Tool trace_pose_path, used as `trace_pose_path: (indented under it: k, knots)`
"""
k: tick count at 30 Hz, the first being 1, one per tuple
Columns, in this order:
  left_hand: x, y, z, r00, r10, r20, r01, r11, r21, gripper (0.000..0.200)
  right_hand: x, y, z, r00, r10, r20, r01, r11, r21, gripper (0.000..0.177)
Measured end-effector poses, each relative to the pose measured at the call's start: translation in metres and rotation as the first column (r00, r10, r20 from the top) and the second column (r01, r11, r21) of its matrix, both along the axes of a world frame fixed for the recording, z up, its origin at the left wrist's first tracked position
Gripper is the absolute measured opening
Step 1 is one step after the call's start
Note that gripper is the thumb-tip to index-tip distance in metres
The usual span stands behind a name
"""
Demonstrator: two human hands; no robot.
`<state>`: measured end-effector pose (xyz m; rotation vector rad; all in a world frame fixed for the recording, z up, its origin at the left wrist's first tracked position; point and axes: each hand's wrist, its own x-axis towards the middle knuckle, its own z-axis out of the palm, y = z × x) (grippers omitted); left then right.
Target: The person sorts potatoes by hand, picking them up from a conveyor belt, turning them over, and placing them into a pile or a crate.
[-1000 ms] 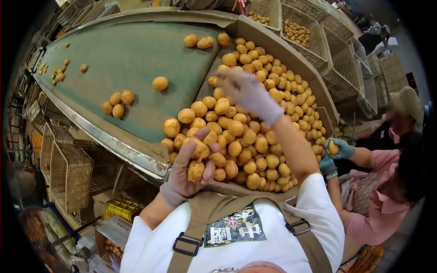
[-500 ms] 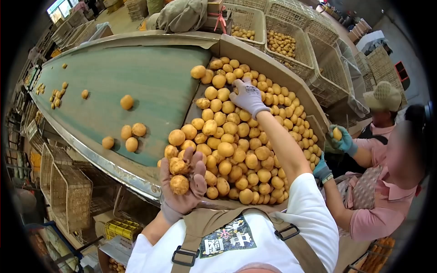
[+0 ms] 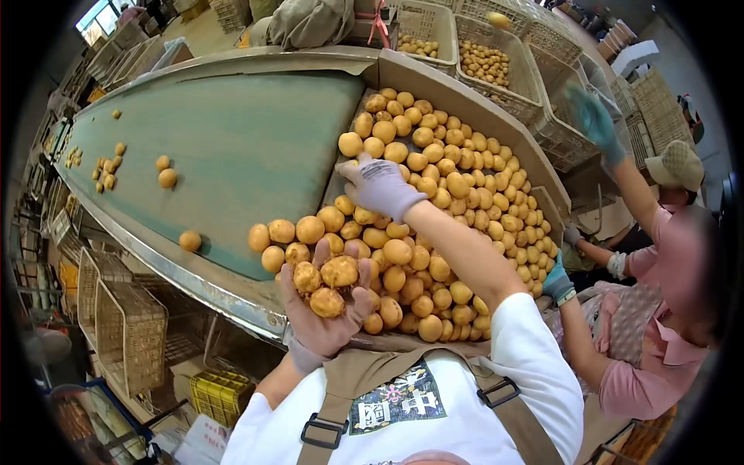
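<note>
My left hand [image 3: 329, 310], in a pale glove, is palm up with its fingers curled around several brownish, rough-skinned potatoes [image 3: 339, 271]. My right hand [image 3: 380, 187], gloved palm down, reaches over the near end of the green belt. Its fingers stretch toward the bare strip between the belt and the pile, with no potato visible in them; their undersides are hidden. Around it lies a large heap of yellow potatoes [image 3: 465, 209] in a walled tray. A few potatoes [image 3: 167, 178] ride loosely on the green conveyor belt [image 3: 256, 147].
Plastic crates [image 3: 496, 66] with potatoes stand beyond the tray wall [image 3: 465, 97]. At the right, a co-worker's gloved hand [image 3: 593, 120] is raised and their other hand [image 3: 558, 280] is at the tray. One potato [image 3: 498, 19] appears airborne over the crates. A yellow crate [image 3: 219, 394] sits below left.
My right hand has moved left and nearer to me, toward the belt's end. Another potato shows in my left hand. Belt potatoes have shifted toward the heap. The co-worker's hand has risen, its potato gone.
</note>
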<state>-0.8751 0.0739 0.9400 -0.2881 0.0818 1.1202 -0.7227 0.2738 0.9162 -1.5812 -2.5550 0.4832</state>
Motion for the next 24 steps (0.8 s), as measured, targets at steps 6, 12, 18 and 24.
trace_pose_path:
  k: [6,12,18,24]
  knots:
    - [-0.003,-0.002,0.007,0.994,0.112,-0.006,-0.113,0.992,-0.060,0.056,0.006,-0.024,0.025,0.706,-0.156,-0.691,-0.067,0.956,-0.285,0.045]
    - [-0.009,0.004,-0.008,0.980,0.137,-0.141,-0.147,0.987,-0.065,0.059,0.026,-0.073,0.068,0.586,0.450,-0.674,-0.523,0.845,0.110,0.040]
    - [-0.002,0.005,0.004,1.000,0.023,0.012,-0.024,0.992,0.120,0.051,0.028,0.103,0.015,0.949,-0.094,-0.301,0.129,0.987,0.098,0.044]
    - [-0.002,0.005,-0.004,0.996,0.011,-0.087,0.006,0.980,0.199,0.059,0.014,0.160,0.004,0.985,-0.117,0.129,0.133,0.984,-0.121,0.052]
